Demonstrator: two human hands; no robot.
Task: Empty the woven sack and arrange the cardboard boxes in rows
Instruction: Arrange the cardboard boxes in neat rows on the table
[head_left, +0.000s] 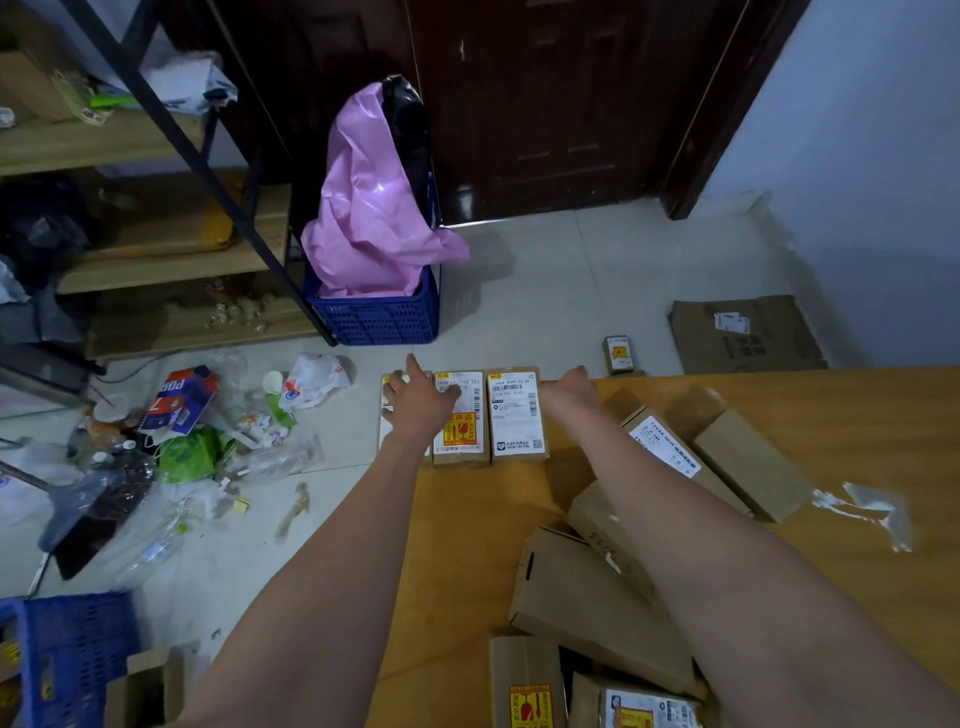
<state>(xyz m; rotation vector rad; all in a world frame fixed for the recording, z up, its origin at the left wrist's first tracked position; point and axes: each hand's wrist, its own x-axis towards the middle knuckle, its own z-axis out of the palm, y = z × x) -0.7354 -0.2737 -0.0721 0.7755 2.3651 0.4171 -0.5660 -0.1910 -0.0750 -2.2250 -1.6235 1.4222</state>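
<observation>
Fingers (413, 366) of the left hand (421, 400) lie spread and flat across the two leftmost boxes of a short row (462, 415) at the far edge of a tan sheet (452, 545) laid on the floor; nothing is pinched. The right hand (569, 389) reaches to the row's right end, just beside the third box (517, 413); its fingers are turned away, so I cannot tell how they are set.

By my reading, the step in hand is squaring up the first row: three labelled boxes lie side by side, touching. More boxes (597, 597) lie jumbled on the sheet nearer the person, and one small box (618, 354) sits apart on the tiles (545, 291). No woven sack can be picked out with certainty. The next move likely calls for picking a loose box and laying it flush against the row.

Around them: pale floor tiles, litter (171, 441) to the left, a blue crate (376, 312) holding a pink bag (371, 208), shelving (130, 208), a dark door (545, 104), and flattened cardboard (745, 332) by the wall.
</observation>
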